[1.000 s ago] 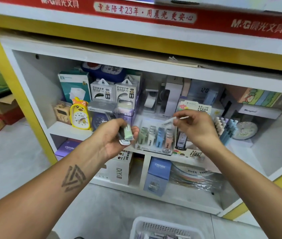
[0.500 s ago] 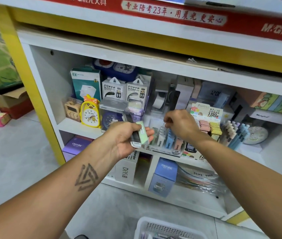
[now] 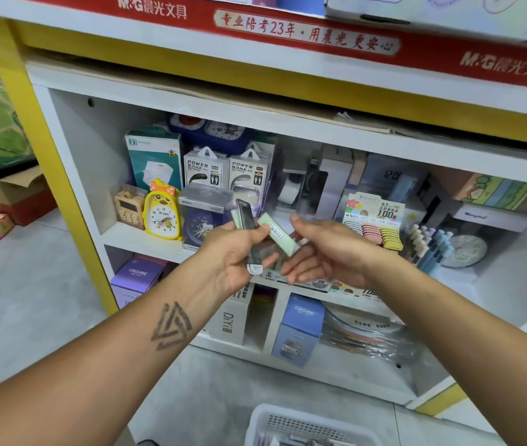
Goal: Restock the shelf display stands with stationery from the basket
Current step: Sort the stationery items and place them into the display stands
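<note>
Gripping stationery sticks (image 3: 251, 233), left hand (image 3: 239, 252) hides their middles; right hand (image 3: 330, 252) reaches, fingers relaxed.

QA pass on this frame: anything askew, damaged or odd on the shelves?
One thing: a sheet of brown cardboard lies on top of the white shelf unit, with a torn, ragged edge sticking out at its right end. The stocked goods below stand upright; nothing looks spilled.

Legible markings, shelf unit

Red header strip (image 3: 320, 37): "M&G晨光文具", "专业陪考23年·用晨光更安心". Two white boxes (image 3: 206, 170): "POWER BANK". Purple box (image 3: 139, 273) and blue box (image 3: 304, 312): "CRUHRE". White carton (image 3: 230, 321): "DIYI". Lead-refill stand (image 3: 375, 210): "0.7", "HB", "100". Pencil-lead display stand (image 3: 320, 282): "2B".
</note>
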The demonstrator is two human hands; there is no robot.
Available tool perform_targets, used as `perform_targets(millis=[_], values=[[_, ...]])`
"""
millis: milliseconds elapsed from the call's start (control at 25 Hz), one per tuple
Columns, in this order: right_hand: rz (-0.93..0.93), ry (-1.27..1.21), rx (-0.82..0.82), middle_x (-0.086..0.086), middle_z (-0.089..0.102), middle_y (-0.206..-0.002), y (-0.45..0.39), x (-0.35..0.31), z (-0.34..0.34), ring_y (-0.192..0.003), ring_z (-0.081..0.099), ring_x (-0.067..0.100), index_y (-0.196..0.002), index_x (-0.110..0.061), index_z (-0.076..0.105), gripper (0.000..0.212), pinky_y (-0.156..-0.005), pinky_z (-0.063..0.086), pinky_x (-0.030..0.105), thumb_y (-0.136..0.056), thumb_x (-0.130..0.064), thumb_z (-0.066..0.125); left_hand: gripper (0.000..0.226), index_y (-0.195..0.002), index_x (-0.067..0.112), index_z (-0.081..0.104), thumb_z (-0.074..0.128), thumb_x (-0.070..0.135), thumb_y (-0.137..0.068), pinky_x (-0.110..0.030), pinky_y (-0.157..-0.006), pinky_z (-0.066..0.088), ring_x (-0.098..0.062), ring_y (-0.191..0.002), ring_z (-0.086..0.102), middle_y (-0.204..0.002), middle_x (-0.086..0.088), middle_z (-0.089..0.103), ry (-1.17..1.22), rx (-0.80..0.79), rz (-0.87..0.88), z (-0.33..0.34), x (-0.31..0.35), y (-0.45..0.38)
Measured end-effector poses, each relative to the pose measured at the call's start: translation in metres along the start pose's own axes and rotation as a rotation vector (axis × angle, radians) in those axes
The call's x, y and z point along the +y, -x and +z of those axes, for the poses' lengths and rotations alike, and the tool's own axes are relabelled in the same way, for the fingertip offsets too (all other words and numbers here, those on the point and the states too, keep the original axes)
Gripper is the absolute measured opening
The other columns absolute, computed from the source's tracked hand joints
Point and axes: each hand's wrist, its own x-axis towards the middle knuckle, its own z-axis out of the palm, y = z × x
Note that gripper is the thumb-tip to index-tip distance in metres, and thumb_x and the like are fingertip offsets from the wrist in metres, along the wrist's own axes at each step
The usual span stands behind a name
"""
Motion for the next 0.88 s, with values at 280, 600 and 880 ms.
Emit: perform_targets(millis=[280,600,880], values=[[-0.168,-0.192,0.303,0.016,0.071,-0.097,0.004,-0.003,-0.02,-0.066,0.066,0.014,-0.107,-0.003,0.073,0.022,-0.067,0.058,0.02,-0.089,0.007,0.064,0.006,-0.1,0.003,0.061,0.056,0.003,-0.097,-0.033,-0.059,0.058,-0.021,-0.063,0.064,-0.079,-0.014,0.064,-0.02,0.073,-0.026,0.005,-0.002,0.001],[-0.59,1.085,0.55,0.006,0.072,-0.097,-0.046,-0.001,-0.017,-0.09,0.067,0.025,-0.106,-0.016,0.07,0.014,-0.083,0.057,0.039,-0.094,-0.012,0.065,0.022,-0.103,0.002,0.056,0.04,0.016,-0.098,-0.032,-0.057,0.048,-0.023,-0.063,0.06,-0.078,-0.016,0.063,0.053,0.072,-0.079,-0.009,0.014,0.006],[-0.511,1.353,0.516,0.002,0.072,-0.1,-0.069,0.011,-0.006,-0.089,0.066,0.026,-0.103,-0.022,0.07,0.014,-0.073,0.054,0.036,-0.093,-0.015,0.065,0.03,-0.112,-0.007,0.056,0.033,0.012,-0.106,-0.04,-0.079,0.055,-0.027,-0.091,0.067,-0.113,-0.023,0.067,0.061,0.047,-0.114,-0.016,0.017,0.006]])
